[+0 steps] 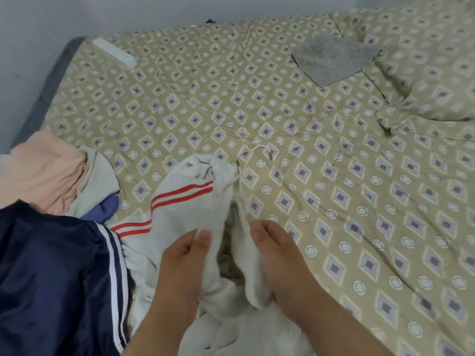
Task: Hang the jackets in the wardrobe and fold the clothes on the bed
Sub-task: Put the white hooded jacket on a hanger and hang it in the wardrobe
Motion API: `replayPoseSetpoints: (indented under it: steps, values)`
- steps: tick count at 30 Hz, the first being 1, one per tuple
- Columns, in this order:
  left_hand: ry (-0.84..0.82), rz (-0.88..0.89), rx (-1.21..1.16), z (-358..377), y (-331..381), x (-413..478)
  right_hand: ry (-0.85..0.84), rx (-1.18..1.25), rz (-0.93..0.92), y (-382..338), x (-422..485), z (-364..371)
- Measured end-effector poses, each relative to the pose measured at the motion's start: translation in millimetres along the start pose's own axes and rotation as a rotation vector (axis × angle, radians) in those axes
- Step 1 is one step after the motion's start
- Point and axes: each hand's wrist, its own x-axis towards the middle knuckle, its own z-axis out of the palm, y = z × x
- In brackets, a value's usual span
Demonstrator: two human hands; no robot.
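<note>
I am on the folding part now. The white top with red stripes lies bunched on the near side of the bed, right in front of me. My left hand pinches one flap of it and my right hand grips the flap just beside it. So the fingers of both hands are clamped on the cloth.

I think the next move is to pull the two flaps apart and lay the top flat on the open quilt before any fold. Its thin cord trails toward the far side and might get tangled.

On the near left sits the navy jacket with white stripes. It touches the white top and lies partly against it, so I should lift gently. That jacket likely needs the wardrobe, which I cannot see.

Behind it are a peach garment and a pale grey one, both waiting. Far right, a grey cloth lies flat near the pillow, well apart from me.
</note>
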Motion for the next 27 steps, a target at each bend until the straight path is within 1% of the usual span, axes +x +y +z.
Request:
replayPoseSetpoints:
  steps: [4, 6, 9, 11, 13, 14, 15, 17, 19, 21, 22, 23, 24, 27]
  values:
    - [-0.008, -0.071, -0.106, 6, 0, -21, -0.027, -0.028, -0.094, -9, -16, 13]
    - [-0.016, -0.107, -0.183, 5, 0, -28, 0.006, -0.044, -0.121, -10, -26, 17]
    - [-0.075, -0.164, -0.261, 7, 6, -39, 0.045, -0.059, -0.101, -8, -41, 16]
    - [-0.131, -0.248, -0.346, 4, 11, -44, 0.026, -0.09, -0.068, -12, -53, 14]
    - [-0.261, -0.386, -0.43, -3, 23, -54, -0.035, -0.149, -0.082, -18, -70, 17]
    - [-0.327, -0.412, -0.445, -6, 28, -59, -0.064, -0.197, -0.093, -23, -79, 20]
    - [-0.364, -0.4, -0.451, -10, 33, -66, -0.091, -0.246, -0.101, -26, -89, 21]
    - [-0.362, -0.326, -0.368, -18, 41, -75, -0.159, -0.283, -0.086, -34, -104, 25]
    - [-0.285, -0.318, -0.278, -28, 46, -80, -0.223, -0.253, -0.016, -48, -113, 26]
    - [-0.268, -0.345, -0.267, -36, 61, -91, -0.29, -0.247, 0.015, -61, -126, 24]
    - [-0.269, -0.341, -0.28, -41, 69, -97, -0.289, -0.224, 0.016, -67, -134, 22]
    - [-0.254, -0.325, -0.292, -46, 80, -102, -0.249, -0.196, 0.021, -72, -143, 19]
    - [-0.229, -0.304, -0.292, -50, 84, -104, -0.185, -0.155, 0.025, -72, -150, 16]
    - [-0.156, -0.234, -0.262, -65, 110, -113, -0.001, -0.154, -0.028, -79, -173, 0]
